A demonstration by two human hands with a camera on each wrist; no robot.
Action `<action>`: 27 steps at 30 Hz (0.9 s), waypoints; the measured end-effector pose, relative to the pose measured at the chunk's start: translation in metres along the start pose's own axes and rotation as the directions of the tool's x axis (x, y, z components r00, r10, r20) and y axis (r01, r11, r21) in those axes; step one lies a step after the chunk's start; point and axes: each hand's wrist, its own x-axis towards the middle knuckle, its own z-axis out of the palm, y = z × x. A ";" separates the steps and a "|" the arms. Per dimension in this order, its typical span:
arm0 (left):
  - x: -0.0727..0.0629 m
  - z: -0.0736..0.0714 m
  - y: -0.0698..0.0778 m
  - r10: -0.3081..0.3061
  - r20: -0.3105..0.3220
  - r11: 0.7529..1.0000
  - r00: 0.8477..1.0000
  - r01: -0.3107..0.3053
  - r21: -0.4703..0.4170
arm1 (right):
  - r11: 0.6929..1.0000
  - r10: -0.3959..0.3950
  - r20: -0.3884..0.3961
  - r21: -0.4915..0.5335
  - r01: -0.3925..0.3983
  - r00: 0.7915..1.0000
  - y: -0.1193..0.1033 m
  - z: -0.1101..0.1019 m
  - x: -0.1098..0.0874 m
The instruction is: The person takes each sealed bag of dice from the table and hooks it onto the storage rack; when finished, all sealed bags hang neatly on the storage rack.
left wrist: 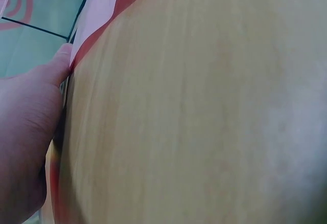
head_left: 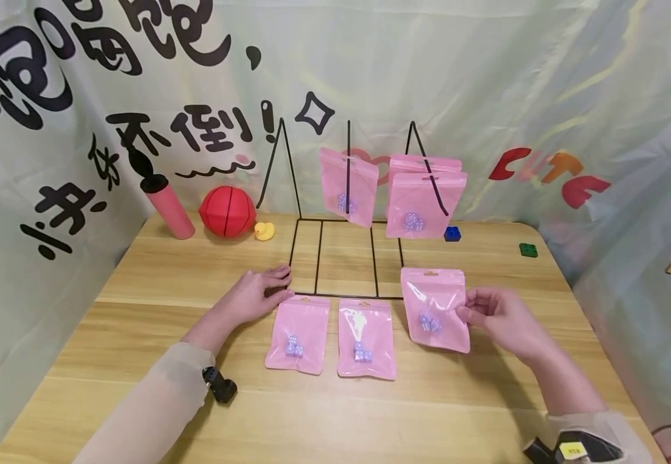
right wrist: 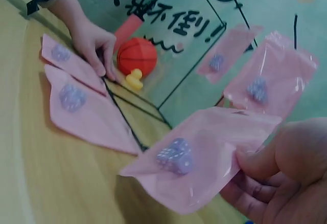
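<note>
In the head view, my right hand [head_left: 500,319] pinches the right edge of a pink zip bag [head_left: 435,303] with pale purple dice inside. The bag hangs tilted, just off the table, by the front right of a black wire display rack [head_left: 347,297]. My left hand [head_left: 254,293] holds the rack's front left corner between thumb and fingers. Two similar bags, the left one [head_left: 298,335] and the middle one [head_left: 367,338], lie flat before the rack. One bag [head_left: 349,187] hangs on the middle hook; two overlap on the right hook, the front bag [head_left: 426,206] showing dice.
Behind my left hand stand a red ball [head_left: 227,211], a pink cylinder [head_left: 171,209] with a black top and a yellow toy duck [head_left: 264,231]. A blue block [head_left: 452,234] and a green block [head_left: 528,249] lie at the right. A printed curtain encloses the table.
</note>
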 end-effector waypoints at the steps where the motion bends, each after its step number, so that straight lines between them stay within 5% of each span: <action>1: 0.000 0.001 0.000 -0.001 0.000 1.000 1.000 0.001 0.000 | 1.000 -0.018 -0.013 -0.006 0.018 1.000 -0.005 0.000 0.001; 12: 0.001 0.001 -0.001 -0.017 0.005 1.000 1.000 0.017 -0.010 | 0.970 -0.241 -0.130 0.011 0.244 0.962 -0.053 0.016 0.016; 27: 0.001 0.001 -0.002 0.001 -0.005 1.000 1.000 -0.001 -0.012 | 0.875 -0.444 -0.121 0.157 0.458 0.888 -0.094 0.042 0.040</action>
